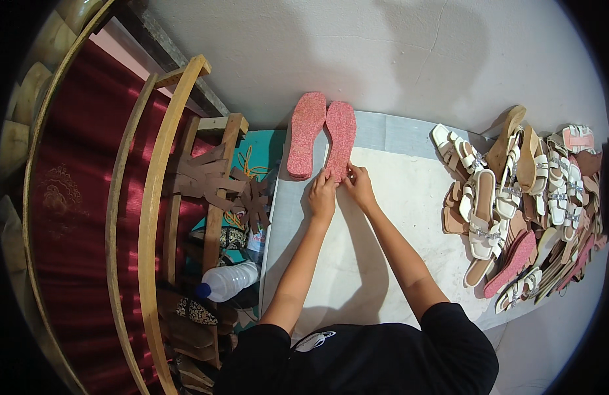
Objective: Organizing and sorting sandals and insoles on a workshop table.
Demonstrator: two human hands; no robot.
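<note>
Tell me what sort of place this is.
Probably a small sandal-making workshop: both hands press a pink glittery sole on the worktable, beside a heap of white sandals.

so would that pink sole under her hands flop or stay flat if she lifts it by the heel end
The right pink insole looks thin and flat like cut sheet, so it would probably bend a little, not droop. It likely weighs little. Its speckled, rough-looking face should grip well under the left hand and right hand.
</note>
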